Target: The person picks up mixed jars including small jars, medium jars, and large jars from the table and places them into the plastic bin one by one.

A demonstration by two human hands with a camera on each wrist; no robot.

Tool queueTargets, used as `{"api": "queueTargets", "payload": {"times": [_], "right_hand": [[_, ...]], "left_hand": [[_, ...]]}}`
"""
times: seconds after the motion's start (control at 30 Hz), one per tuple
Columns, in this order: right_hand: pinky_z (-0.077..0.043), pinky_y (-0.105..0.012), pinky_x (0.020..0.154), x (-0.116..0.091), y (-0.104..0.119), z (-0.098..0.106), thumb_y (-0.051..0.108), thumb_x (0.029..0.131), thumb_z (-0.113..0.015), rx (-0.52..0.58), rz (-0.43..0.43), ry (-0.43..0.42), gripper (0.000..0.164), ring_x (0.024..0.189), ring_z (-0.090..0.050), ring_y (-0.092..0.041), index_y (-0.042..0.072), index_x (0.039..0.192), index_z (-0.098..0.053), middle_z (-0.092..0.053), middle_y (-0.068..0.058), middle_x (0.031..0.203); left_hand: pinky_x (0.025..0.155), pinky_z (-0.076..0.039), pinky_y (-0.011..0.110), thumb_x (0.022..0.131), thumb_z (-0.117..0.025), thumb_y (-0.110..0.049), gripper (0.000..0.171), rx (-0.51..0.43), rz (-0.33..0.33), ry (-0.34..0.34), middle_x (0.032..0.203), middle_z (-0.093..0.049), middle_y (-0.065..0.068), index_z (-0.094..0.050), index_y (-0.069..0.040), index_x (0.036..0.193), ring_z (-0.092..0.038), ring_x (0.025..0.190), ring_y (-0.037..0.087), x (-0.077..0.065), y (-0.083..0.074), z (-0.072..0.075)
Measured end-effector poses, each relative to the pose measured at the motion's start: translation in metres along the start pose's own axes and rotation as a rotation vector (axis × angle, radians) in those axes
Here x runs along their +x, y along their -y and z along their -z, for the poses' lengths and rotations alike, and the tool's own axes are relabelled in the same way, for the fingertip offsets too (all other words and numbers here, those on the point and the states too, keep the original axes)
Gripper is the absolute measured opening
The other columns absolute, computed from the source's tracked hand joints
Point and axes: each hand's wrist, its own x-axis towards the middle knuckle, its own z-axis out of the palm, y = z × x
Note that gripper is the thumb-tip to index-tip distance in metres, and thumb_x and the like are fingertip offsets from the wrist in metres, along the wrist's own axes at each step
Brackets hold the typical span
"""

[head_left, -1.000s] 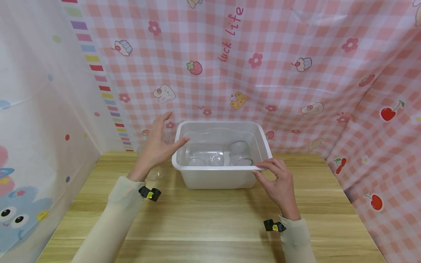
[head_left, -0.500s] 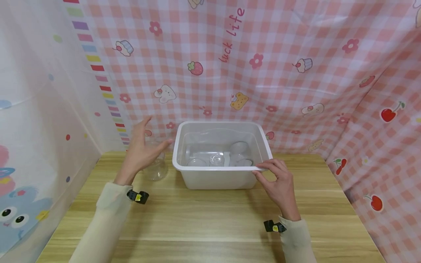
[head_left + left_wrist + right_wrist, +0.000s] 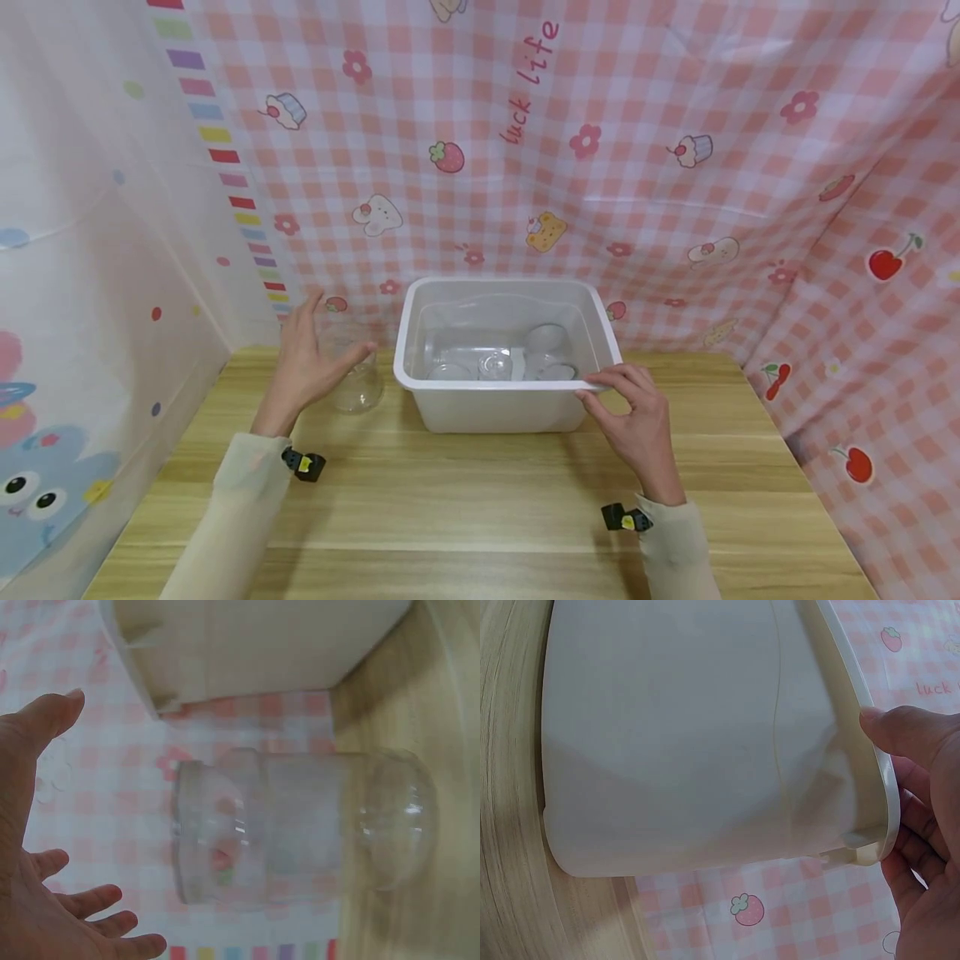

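Observation:
A white plastic bin (image 3: 502, 410) stands at the back of the table, holding several clear, bottle- or jar-like containers (image 3: 495, 364). At its front right corner my right hand (image 3: 633, 418) pinches the rim, thumb on the near side in the right wrist view (image 3: 911, 735). My left hand (image 3: 302, 362) is held with fingers spread and thumb out, behind and left of a clear jar (image 3: 362, 390). The left wrist view shows that jar (image 3: 300, 817) upright on the table, apart from the fingers of the left hand (image 3: 101, 900). Part of the jar is hidden by the hand in the head view.
The wood-grain table (image 3: 480, 517) reaches toward me in front of the bin. A pink checked cloth (image 3: 480, 192) hangs close behind the bin, with a pale printed cloth (image 3: 97, 250) on the left. Each wrist wears a black strap (image 3: 303, 462).
My left hand has moved left and toward me, away from the bin to beside the clear jar, which now shows more. My right hand has stayed on the bin rim.

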Motion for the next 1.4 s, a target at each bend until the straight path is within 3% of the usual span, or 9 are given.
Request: {"api": "queueTargets", "payload": {"times": [0.13,0.37,0.6,1.13,1.4], "right_hand": [[-0.044,-0.018,0.088,0.0,-0.001,0.001,0.013,0.08,-0.089,0.0,0.001,-0.002,0.021,0.099,-0.057,-0.011,0.014,0.098,-0.08,-0.073,-0.001,0.101],[-0.045,-0.018,0.088,-0.001,-0.002,0.002,0.014,0.079,-0.089,-0.003,0.002,-0.002,0.021,0.099,-0.058,-0.011,0.014,0.099,-0.08,-0.073,0.0,0.101],[-0.044,-0.018,0.087,-0.002,-0.002,0.003,0.012,0.079,-0.089,-0.009,0.003,-0.007,0.021,0.098,-0.057,-0.011,0.012,0.098,-0.08,-0.073,-0.001,0.101],[-0.044,-0.017,0.088,-0.004,-0.004,0.0,0.012,0.079,-0.089,0.001,-0.002,-0.007,0.02,0.098,-0.058,-0.012,0.009,0.098,-0.08,-0.073,-0.002,0.101],[-0.045,-0.018,0.089,-0.001,-0.004,-0.001,0.012,0.08,-0.088,0.01,0.009,-0.009,0.02,0.098,-0.058,-0.014,0.01,0.099,-0.08,-0.073,-0.002,0.101]], "left_hand": [[0.117,-0.023,0.075,0.081,-0.085,-0.044,0.116,0.007,0.064,0.023,0.165,-0.022,0.028,-0.012,-0.009,0.164,-0.022,0.151,0.051,-0.003,0.013,-0.006],[0.115,-0.027,0.076,0.076,-0.09,-0.041,0.126,-0.076,0.149,0.048,0.164,-0.02,0.032,-0.006,-0.007,0.164,-0.026,0.148,0.054,-0.011,0.036,-0.02],[0.117,-0.026,0.074,0.076,-0.089,-0.047,0.132,-0.13,0.235,0.107,0.166,-0.016,0.031,0.002,-0.009,0.164,-0.024,0.15,0.053,-0.022,0.042,-0.03],[0.118,-0.031,0.067,0.076,-0.088,-0.051,0.131,-0.229,0.357,0.115,0.166,-0.023,0.026,0.001,-0.013,0.165,-0.029,0.15,0.047,-0.029,0.055,-0.042],[0.118,-0.034,0.064,0.079,-0.089,-0.04,0.12,-0.279,0.356,0.072,0.162,-0.032,0.025,-0.009,-0.011,0.163,-0.035,0.147,0.045,-0.028,0.058,-0.046]]}}
